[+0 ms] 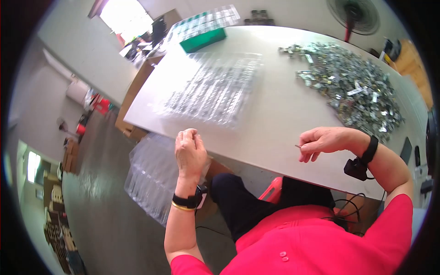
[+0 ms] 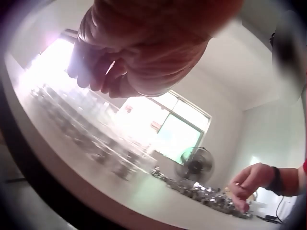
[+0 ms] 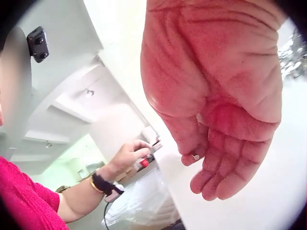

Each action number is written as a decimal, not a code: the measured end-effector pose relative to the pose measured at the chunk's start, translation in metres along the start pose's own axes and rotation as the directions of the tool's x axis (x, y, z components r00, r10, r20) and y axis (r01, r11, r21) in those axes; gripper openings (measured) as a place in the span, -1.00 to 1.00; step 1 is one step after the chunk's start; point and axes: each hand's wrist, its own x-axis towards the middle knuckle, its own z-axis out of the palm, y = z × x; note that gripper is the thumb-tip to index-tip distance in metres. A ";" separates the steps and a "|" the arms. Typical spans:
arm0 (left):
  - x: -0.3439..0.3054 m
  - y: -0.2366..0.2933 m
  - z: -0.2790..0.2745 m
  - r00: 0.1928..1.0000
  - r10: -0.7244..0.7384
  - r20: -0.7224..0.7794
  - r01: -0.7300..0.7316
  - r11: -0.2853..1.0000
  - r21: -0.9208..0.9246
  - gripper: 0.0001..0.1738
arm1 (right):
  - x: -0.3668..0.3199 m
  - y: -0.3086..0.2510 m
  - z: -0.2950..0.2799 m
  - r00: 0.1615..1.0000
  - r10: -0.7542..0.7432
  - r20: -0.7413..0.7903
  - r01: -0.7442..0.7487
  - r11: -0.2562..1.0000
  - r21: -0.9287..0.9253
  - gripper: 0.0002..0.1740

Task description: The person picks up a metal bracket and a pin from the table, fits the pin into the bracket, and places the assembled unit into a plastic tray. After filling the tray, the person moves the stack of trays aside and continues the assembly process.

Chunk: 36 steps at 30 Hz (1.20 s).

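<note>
My right hand (image 1: 321,141) is over the near part of the table, pinching a small metal pin (image 3: 195,157) between thumb and index finger. The pin's round head shows in the right wrist view, and the other fingers are bent loosely. My left hand (image 1: 189,153) is by the table's near left edge, fingers bent in towards the thumb. I cannot tell whether anything is between those fingertips. Just beyond it lies a clear plastic tray (image 1: 215,91) with metal parts in rows. A wide heap of small metal parts (image 1: 353,87) spreads across the table's right side.
A green box (image 1: 203,40) with another clear tray (image 1: 208,22) on top stands at the far left corner of the white table (image 1: 275,114). Below the left edge are more clear trays (image 1: 153,178). A fan (image 1: 353,16) stands behind the table.
</note>
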 end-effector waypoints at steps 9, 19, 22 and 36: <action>-0.006 0.180 0.068 0.787 0.392 0.476 -0.054 0.813 -0.580 -0.80 | -0.078 0.131 -0.021 0.997 0.054 -0.056 -0.032 0.939 0.343 -0.76; 0.025 0.258 0.154 0.403 0.498 0.768 -0.093 0.857 -0.507 -0.71 | -0.068 0.140 -0.037 0.991 0.013 0.133 -0.083 0.840 0.536 -0.71; 0.042 0.277 0.179 0.377 0.532 0.758 -0.091 0.836 -0.541 -0.71 | -0.062 0.148 -0.040 0.982 0.033 0.188 -0.138 0.802 0.582 -0.69; 0.089 0.274 0.211 0.064 0.470 0.880 0.583 0.698 -0.416 -0.73 | -0.056 0.145 -0.045 0.955 0.080 0.285 -0.226 0.820 0.526 -0.62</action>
